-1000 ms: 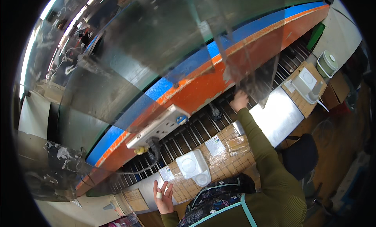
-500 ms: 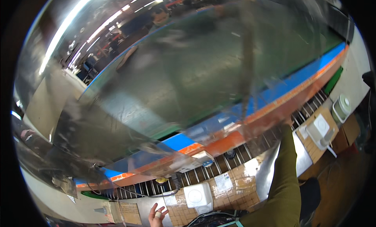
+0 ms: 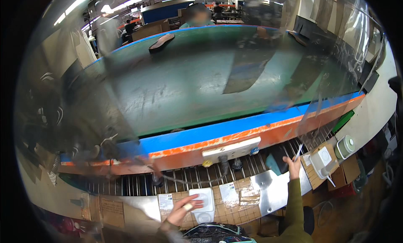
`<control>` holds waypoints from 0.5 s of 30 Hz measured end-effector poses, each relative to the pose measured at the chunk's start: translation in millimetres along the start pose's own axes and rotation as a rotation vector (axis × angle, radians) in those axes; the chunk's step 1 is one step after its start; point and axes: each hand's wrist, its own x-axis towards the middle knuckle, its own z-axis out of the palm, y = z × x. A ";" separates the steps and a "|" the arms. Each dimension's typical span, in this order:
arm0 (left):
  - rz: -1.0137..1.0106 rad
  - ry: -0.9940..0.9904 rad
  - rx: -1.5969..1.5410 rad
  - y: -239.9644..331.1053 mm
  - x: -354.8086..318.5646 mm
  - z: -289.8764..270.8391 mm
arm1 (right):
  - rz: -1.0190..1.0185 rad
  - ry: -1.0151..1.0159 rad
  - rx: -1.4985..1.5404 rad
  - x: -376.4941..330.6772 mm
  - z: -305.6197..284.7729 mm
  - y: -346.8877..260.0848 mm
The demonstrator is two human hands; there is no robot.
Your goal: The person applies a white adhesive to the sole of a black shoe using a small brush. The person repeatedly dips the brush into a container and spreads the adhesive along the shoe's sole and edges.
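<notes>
At the lower middle, my left hand (image 3: 182, 211) is open, fingers stretched out and something pale wrapped round one of them. It lies over the left side of a white plastic container (image 3: 205, 201) on the cardboard-covered ledge. Further right, my right hand (image 3: 292, 167) has its fingers closed on a thin white stick (image 3: 299, 151) that points up and away; its exact kind is too small to tell. Beside that hand, a dark and teal piece (image 3: 275, 162) rests by the metal rack.
A green conveyor belt (image 3: 176, 92) with a blue and orange edge runs across, bearing a shoe sole (image 3: 161, 43). Clear plastic sheets hang before it. A power strip (image 3: 231, 148) is fixed to its side. At right stand another white container (image 3: 321, 159) and a pale green one (image 3: 345, 146).
My right hand, earlier mostly hidden at the rack, has drawn back and shows a thin white stick. My left hand now lies over the white container. The view has levelled.
</notes>
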 end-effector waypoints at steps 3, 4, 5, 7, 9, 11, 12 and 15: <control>-0.150 -0.251 -0.179 -13.4 10.9 10.7 | 0.180 -0.139 0.490 -111.5 -8.8 -26.0; -0.201 -0.297 -0.127 -16.9 15.9 11.1 | 0.199 -0.201 0.562 -145.3 -8.5 -36.2; -0.270 -0.332 -0.204 -22.5 16.8 13.1 | 0.240 -0.241 0.647 -176.5 -4.0 -46.7; -0.341 -0.421 -0.334 -31.6 12.8 11.1 | 0.243 -0.376 0.755 -231.3 4.7 -69.9; -0.384 -0.512 -0.463 -40.0 -2.1 3.8 | 0.192 -0.538 0.751 -270.8 9.0 -95.6; -0.411 -0.649 -0.620 -48.2 -29.4 -10.2 | 0.125 -0.708 0.690 -300.4 11.7 -119.2; -0.396 -0.717 -0.664 -52.7 -46.4 -18.6 | 0.130 -0.764 0.696 -314.5 10.6 -128.3; -0.285 -0.653 -0.689 -69.6 -92.7 -47.4 | -0.131 -0.776 0.553 -349.3 24.6 -138.6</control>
